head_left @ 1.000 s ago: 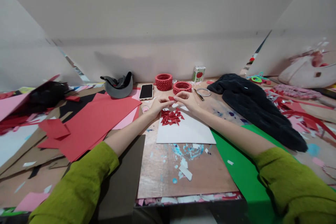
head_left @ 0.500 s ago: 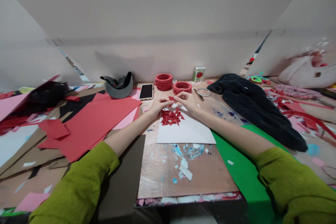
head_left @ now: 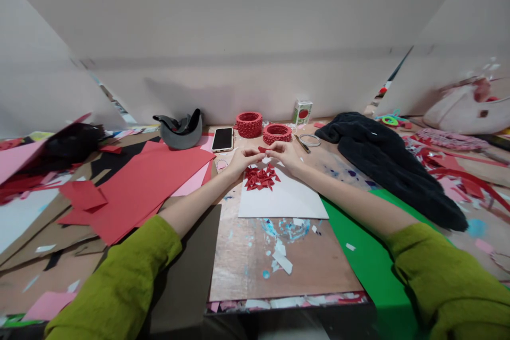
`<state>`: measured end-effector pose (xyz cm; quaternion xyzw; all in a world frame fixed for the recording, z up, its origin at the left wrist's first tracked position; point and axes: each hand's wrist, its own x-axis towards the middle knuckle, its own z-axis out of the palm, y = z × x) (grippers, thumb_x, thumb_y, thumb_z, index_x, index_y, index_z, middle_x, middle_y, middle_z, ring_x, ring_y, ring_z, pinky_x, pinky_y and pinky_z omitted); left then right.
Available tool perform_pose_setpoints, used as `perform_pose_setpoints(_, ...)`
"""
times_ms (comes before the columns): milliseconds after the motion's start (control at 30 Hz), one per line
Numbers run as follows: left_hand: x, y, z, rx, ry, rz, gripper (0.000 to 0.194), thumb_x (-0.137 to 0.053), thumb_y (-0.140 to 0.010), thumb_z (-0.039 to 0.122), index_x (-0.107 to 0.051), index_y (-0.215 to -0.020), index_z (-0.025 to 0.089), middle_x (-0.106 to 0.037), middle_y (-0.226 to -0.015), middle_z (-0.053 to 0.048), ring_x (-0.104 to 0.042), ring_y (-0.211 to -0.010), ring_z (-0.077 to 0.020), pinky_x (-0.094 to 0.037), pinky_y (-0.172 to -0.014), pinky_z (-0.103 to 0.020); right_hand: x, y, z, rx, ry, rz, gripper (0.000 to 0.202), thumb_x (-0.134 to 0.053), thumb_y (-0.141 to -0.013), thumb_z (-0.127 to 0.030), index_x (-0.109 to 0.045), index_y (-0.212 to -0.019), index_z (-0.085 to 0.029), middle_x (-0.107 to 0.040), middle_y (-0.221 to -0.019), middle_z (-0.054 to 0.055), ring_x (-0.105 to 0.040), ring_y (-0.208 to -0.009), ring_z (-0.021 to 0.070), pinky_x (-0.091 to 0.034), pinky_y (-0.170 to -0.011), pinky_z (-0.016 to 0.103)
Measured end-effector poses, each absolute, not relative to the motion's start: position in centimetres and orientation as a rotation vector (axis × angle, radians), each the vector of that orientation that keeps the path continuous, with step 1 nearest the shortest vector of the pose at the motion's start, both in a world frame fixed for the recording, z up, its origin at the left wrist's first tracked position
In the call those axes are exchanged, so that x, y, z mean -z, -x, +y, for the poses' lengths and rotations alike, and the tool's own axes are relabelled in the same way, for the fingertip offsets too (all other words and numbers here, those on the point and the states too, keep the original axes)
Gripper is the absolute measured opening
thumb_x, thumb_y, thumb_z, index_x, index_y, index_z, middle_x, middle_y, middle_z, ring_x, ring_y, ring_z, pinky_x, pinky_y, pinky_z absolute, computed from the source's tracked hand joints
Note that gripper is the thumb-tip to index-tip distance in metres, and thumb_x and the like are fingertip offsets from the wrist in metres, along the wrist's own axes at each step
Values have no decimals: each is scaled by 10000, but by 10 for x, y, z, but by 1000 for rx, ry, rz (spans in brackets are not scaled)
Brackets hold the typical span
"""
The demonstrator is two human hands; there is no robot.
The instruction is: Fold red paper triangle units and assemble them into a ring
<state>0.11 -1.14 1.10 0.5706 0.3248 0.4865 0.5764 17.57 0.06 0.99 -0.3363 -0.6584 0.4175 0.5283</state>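
Between the fingertips of both hands is a small piece of red folded paper [head_left: 262, 149]. My left hand [head_left: 244, 160] pinches it from the left, and my right hand [head_left: 283, 154] pinches it from the right. Just below the hands, a pile of red folded paper pieces [head_left: 261, 177] lies on a white sheet [head_left: 285, 203]. Behind my fingers stand two red rings built of folded paper, a taller one [head_left: 249, 125] on the left and a lower one [head_left: 277, 133] on the right.
Red paper sheets [head_left: 147, 183], a grey cap [head_left: 181, 133] and a phone [head_left: 222, 139] lie to the left. On the right are a dark cloth [head_left: 382, 156], a green sheet [head_left: 358, 239], a cutter [head_left: 302, 143] and a white bag [head_left: 466, 108]. A small box [head_left: 303, 112] stands at the wall.
The small red paper between my fingertips has turned slightly, and my right fingers have shifted a little. The pile and rings stay as they were.
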Motion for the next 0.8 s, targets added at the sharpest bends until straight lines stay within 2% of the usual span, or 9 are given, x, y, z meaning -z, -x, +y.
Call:
perform_pose_setpoints(200,-9,1,-6,-1154,-1226,735,341,-739,-710,463,-714,-842,150,-701,-801,-62,-652,-727,-163,-502,-678,-279,-22,-183,-4,-755,752,-1707,46,-686,-731,-240,-690,-739,-195,-651,-824,45,-591,-841,198,-461,-826,349)
perform_pose_setpoints(300,-10,1,-6,-1150,-1199,727,352,-786,-669,421,-712,-875,147,-702,-814,-65,-657,-706,-163,-508,-654,-279,-21,-184,-7,-706,721,-1800,47,-676,-740,-211,-717,-761,-219,-662,-903,56,-589,-919,218,-445,-879,366)
perform_pose_setpoints(500,-13,1,-8,-1178,-1191,711,324,-843,-597,313,-698,-838,152,-696,-793,-33,-653,-687,-155,-520,-652,-289,-16,-184,-3,-715,760,-1826,126,-683,-732,-242,-714,-844,-191,-693,-853,55,-620,-841,210,-480,-810,353)
perform_pose_setpoints(800,-13,1,-8,-1203,-1227,737,278,-830,-605,294,-694,-792,140,-686,-747,-34,-647,-647,-158,-524,-626,-298,-12,-187,4,-844,794,-1807,148,-678,-725,-314,-722,-772,-180,-715,-752,39,-640,-703,177,-505,-678,306)
